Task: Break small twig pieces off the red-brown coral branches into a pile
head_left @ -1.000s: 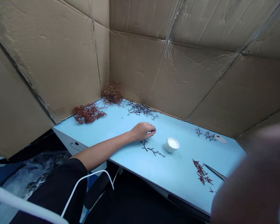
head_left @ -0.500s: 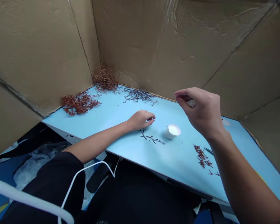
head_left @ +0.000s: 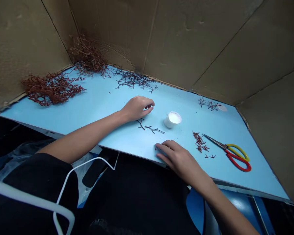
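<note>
White cup (head_left: 170,123) = landmark, on the worktop (head_left: 127,140), white stuff (head_left: 174,117) inside.

Left hand (head_left: 138,108) is left of the cup: thumb and index curl toward each other, narrow gap at the tips; can't tell if it holds anything. Right hand (head_left: 175,156) is on the near side of the cup, thumb and index parted, nothing clearly gripped; a tiny dark bit (head_left: 156,147) sits right by its fingertips, contact unclear.

2 dark twigs, the forked twig (head_left: 141,124) and the longer twig (head_left: 153,129), lie left of the cup, toward the near edge; the forked twig is just by the left wrist. Red bits (head_left: 199,142) and scissors (head_left: 225,147) lie right of the cup.

Risks: left wrist could drag the forked twig if it slides nearer. Right hand could tip the cup if it reaches across low, spilling the contents. Tiny dark bit could drop off the near edge if brushed. Scissors point toward the red bits; bumping the handles could scatter them.
</note>
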The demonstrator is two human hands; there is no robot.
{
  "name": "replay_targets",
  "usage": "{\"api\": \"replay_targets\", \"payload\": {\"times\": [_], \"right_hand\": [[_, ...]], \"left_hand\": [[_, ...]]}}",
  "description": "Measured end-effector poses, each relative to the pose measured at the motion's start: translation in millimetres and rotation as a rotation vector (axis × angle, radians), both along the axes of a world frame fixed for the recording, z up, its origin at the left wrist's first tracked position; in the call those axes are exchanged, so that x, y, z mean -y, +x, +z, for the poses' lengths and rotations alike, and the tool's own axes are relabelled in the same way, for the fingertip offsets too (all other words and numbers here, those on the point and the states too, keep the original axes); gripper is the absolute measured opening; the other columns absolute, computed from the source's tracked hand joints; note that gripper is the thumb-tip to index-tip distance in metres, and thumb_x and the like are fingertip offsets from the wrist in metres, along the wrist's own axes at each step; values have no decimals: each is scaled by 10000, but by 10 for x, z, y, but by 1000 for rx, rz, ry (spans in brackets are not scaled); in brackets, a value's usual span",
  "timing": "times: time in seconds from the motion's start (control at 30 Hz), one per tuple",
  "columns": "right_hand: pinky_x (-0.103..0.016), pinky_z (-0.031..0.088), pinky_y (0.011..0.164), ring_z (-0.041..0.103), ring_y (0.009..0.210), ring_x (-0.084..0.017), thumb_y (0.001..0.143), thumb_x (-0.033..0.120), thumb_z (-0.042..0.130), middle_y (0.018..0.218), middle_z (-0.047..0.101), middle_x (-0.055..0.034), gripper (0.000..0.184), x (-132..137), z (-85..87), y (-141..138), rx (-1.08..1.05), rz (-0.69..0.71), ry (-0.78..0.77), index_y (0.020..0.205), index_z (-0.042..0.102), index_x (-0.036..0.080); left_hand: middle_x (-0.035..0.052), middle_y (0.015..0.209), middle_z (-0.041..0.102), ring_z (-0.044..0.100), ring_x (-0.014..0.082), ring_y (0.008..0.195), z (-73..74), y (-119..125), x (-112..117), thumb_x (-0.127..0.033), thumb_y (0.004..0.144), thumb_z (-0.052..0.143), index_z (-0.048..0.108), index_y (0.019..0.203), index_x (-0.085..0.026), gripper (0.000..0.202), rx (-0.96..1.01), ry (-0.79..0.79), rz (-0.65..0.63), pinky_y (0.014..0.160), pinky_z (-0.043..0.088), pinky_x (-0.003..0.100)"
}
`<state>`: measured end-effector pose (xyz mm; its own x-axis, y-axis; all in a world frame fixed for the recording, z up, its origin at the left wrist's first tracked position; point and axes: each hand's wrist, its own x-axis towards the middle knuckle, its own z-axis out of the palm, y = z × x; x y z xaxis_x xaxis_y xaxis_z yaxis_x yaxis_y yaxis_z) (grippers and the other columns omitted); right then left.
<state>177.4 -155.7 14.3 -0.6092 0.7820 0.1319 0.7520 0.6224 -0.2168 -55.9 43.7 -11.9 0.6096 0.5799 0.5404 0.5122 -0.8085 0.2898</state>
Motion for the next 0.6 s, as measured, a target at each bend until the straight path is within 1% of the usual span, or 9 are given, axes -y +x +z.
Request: {"api": "replay_targets", "payload": {"times": [0.07, 0.13, 0.23, 0.37, 0.43, 0.5, 0.53, 0.6], "right_hand": [[-379, 622, 731, 719, 891, -256, 1125, 330, 495, 1078, 733, -164, 321, 49, -142, -51, 29, -8, 125, 1259, 705, 128], [-392, 606, 700, 700, 849, -263, 1116, 328, 521, 1015, 725, -168, 325, 69, -228, -92, 51, 31, 273, 1232, 705, 86], [-404, 585, 680, 687, 817, -267, 1097, 283, 574, 949, 730, -159, 297, 107, -294, -118, 93, 117, 467, 1235, 695, 49], [-424, 583, 723, 697, 886, -289, 1060, 189, 634, 1008, 758, -176, 278, 212, -339, -90, 126, 186, 637, 1281, 680, 27], [-422, 581, 736, 703, 893, -288, 1028, 68, 617, 995, 764, -169, 258, 289, -325, -44, 124, 229, 673, 1274, 682, 23], [-398, 574, 698, 706, 849, -267, 1009, -11, 544, 943, 762, -156, 277, 356, -252, 9, 110, 294, 653, 1238, 695, 24], [-378, 566, 661, 702, 806, -248, 1004, -23, 513, 917, 756, -144, 287, 368, -186, 23, 115, 325, 603, 1203, 711, 39], [-337, 535, 576, 670, 695, -201, 999, -3, 504, 864, 737, -102, 280, 301, 6, -15, 155, 359, 419, 1083, 746, 110]], "left_hand": [[68, 947, 801, 739, 220, 864, -7, 2, -1, -230, 1010, 595, 755, 1071, -177, 180, 6, 3, 4, 827, 549, 356], [68, 941, 800, 739, 221, 864, -16, -1, -4, -229, 1011, 592, 755, 1063, -176, 179, 12, 11, 10, 824, 544, 356], [67, 953, 806, 739, 220, 873, -29, -1, -4, -224, 1016, 586, 750, 1048, -177, 174, 2, 16, 2, 831, 537, 358], [65, 979, 814, 743, 223, 909, -36, 18, 14, -223, 1027, 571, 744, 1040, -185, 177, -39, 11, -4, 850, 524, 363], [66, 984, 814, 743, 226, 920, -38, 31, 23, -228, 1034, 564, 744, 1041, -190, 185, -48, 11, 3, 856, 516, 365], [66, 982, 812, 741, 224, 917, -45, 41, 20, -226, 1037, 556, 746, 1039, -194, 192, -47, 7, 1, 861, 511, 366], [66, 980, 811, 740, 224, 912, -51, 43, 13, -224, 1036, 554, 747, 1034, -194, 195, -45, 4, -5, 862, 510, 367], [71, 973, 808, 736, 226, 904, -66, 40, -9, -220, 1032, 553, 750, 1019, -190, 200, -38, -8, -25, 859, 514, 372]]}}
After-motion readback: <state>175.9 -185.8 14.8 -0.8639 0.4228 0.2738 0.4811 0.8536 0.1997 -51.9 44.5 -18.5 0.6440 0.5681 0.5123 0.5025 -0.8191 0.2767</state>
